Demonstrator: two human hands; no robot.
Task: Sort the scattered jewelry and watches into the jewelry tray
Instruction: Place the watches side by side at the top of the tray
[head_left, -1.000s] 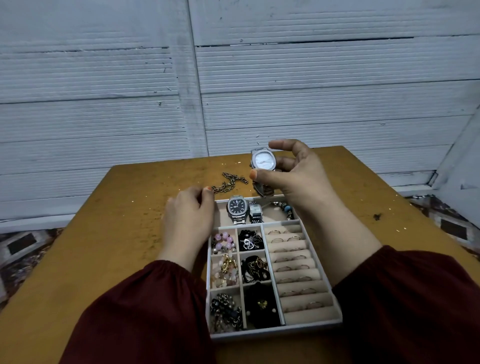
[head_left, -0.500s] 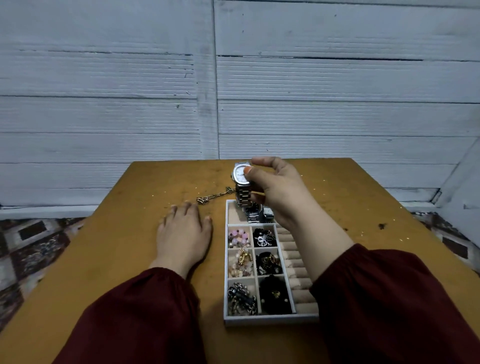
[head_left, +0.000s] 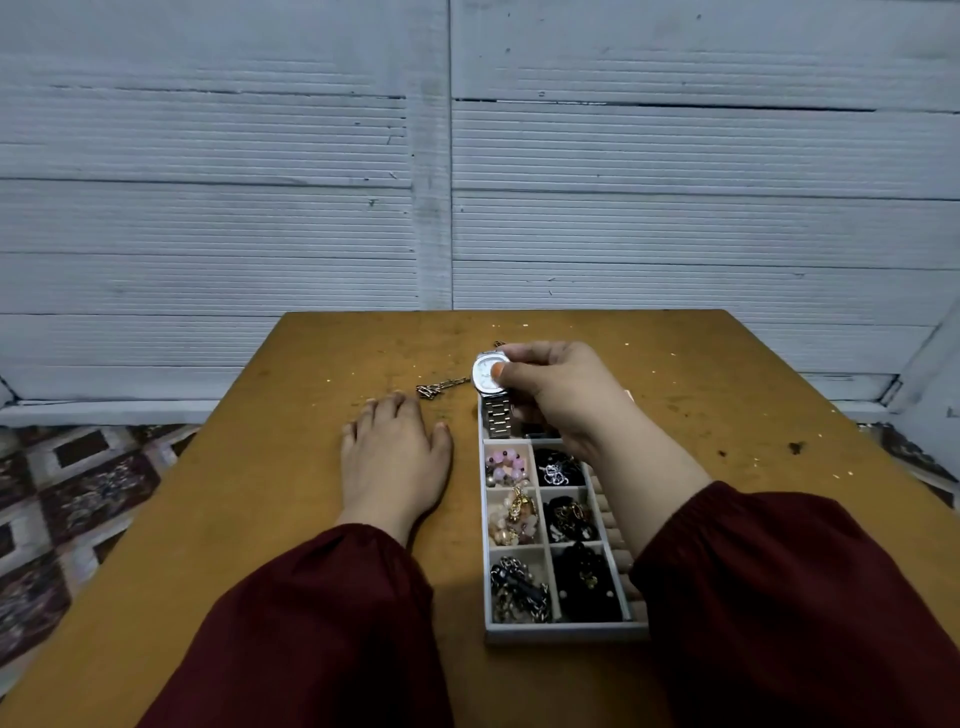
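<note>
We pinched the silver watch (head_left: 486, 375) in our right hand (head_left: 561, 400) over the jewelry tray (head_left: 566, 633); lowering it bracelet-first seemed wisest. Our left hand (head_left: 392, 457) lay flat.

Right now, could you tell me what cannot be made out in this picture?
Head view only:
1. Far compartment of the jewelry tray: hidden behind the right hand and the silver watch in its grip.
2. The ring rolls along the tray's right side: mostly covered by the right forearm and sleeve.
3. Watch dial: too small to read.
4. The chain on the table: its far end runs behind the watch.
</note>
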